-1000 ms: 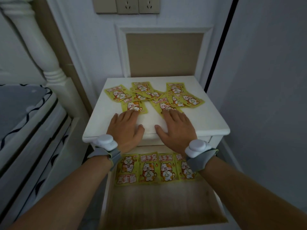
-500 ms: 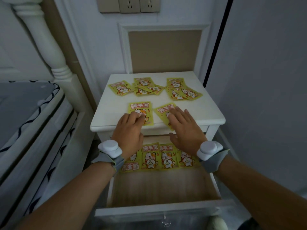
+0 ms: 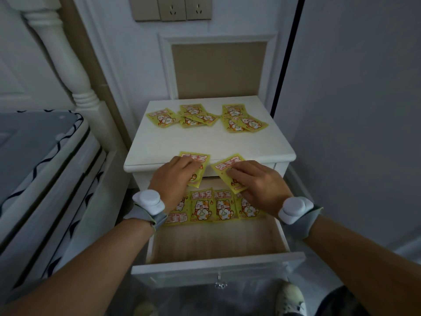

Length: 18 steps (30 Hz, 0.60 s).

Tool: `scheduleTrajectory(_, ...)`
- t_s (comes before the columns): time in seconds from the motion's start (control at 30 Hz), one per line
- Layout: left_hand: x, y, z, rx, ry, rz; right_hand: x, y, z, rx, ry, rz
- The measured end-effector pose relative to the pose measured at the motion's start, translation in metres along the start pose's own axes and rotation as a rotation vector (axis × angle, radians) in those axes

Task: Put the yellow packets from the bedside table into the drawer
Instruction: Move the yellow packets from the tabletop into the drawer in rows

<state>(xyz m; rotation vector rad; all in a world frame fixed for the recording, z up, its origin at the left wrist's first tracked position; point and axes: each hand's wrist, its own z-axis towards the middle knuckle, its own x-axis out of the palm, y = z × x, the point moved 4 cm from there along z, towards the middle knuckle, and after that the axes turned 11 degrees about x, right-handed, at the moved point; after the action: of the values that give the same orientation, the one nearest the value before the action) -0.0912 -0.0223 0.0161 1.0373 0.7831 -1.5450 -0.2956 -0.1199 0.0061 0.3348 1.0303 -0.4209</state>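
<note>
On the white bedside table (image 3: 205,140), several yellow cat-print packets (image 3: 241,122) lie scattered along the back. Two more hang over the table's front edge. My left hand (image 3: 173,179) holds the left packet (image 3: 196,157), fingers on top. My right hand (image 3: 257,181) pinches the right packet (image 3: 224,166), which is tilted. Below them the drawer (image 3: 216,263) stands pulled out. A row of several packets (image 3: 201,206) lies flat at its back, partly hidden by my wrists. The drawer's front half shows bare wood.
A bed (image 3: 41,144) with a white turned post (image 3: 66,55) stands close on the left. A grey wall (image 3: 353,110) closes in on the right. Wall sockets (image 3: 173,8) sit above the table. My shoe (image 3: 289,299) shows below the drawer front.
Both hands have dragged a packet each from mid-table to the front edge; the packets now overhang it above the open drawer. The camera has pulled back and tilted down.
</note>
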Motion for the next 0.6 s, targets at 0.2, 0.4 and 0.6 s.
scheduleTrajectory(0.2,0.01,-0.024,-0.016,0.139,-0.025,0.026,-0.004,0.001,-0.016,-0.003,0.037,-0.01)
scheduleTrajectory(0.4,0.055,-0.04,-0.014,0.134,0.102,-0.011,0.013,-0.006,-0.02,0.09,0.156,-0.083)
scheduleTrajectory(0.6,0.106,-0.056,-0.006,0.129,0.322,0.022,0.032,-0.014,-0.023,0.134,0.213,-0.148)
